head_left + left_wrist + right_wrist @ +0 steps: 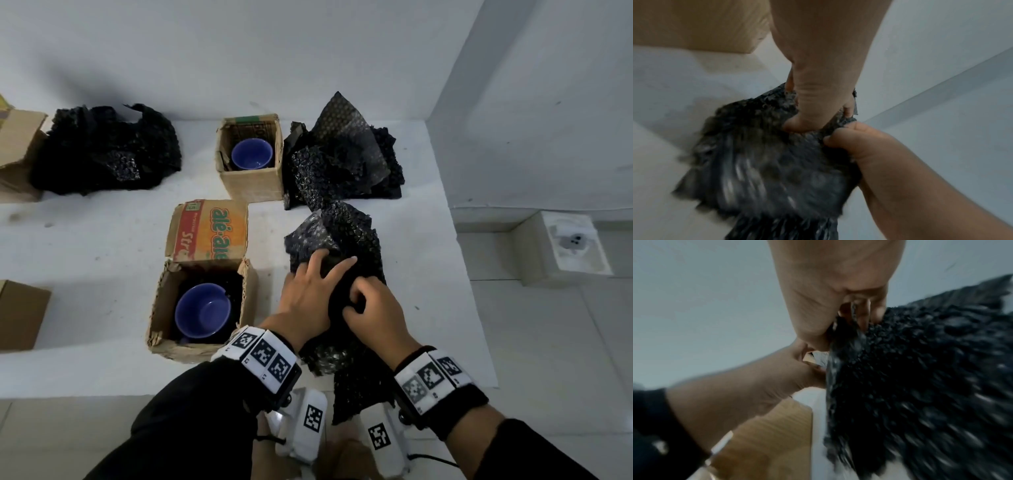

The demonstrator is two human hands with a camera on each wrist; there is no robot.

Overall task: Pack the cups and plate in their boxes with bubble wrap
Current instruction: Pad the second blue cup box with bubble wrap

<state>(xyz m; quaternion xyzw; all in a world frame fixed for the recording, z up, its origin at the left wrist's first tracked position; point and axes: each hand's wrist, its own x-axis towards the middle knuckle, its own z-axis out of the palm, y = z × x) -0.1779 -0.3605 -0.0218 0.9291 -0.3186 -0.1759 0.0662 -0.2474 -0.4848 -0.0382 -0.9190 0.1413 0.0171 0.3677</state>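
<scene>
Left hand (310, 294): on top of a black bubble wrap sheet (346, 240), index and middle fingers stretched forward over it; the left wrist view shows the thumb (797, 125) pressed into a fold, pinching the wrap.
Right hand (371, 308): just beside the left, touching it, fingers curled into the same sheet and gripping a bunched fold.
Sheet in hand: lies at the near right of the white table (102, 240), its lower end hanging over the table's front edge between the two wrists.
Near box (202, 308): open cardboard box just left of the left hand, printed flap standing up at the back; a blue cup (202, 311) sits upright inside on black wrap.
Far box (251, 157): smaller open cardboard box behind it, holding a second blue cup (251, 154).
Loose wrap, right (342, 161): crumpled black pile touching the far box's right side.
Loose wrap, left (106, 147): another black heap at the far left, against a cardboard box (17, 154).
Plate: cannot tell where it is.
</scene>
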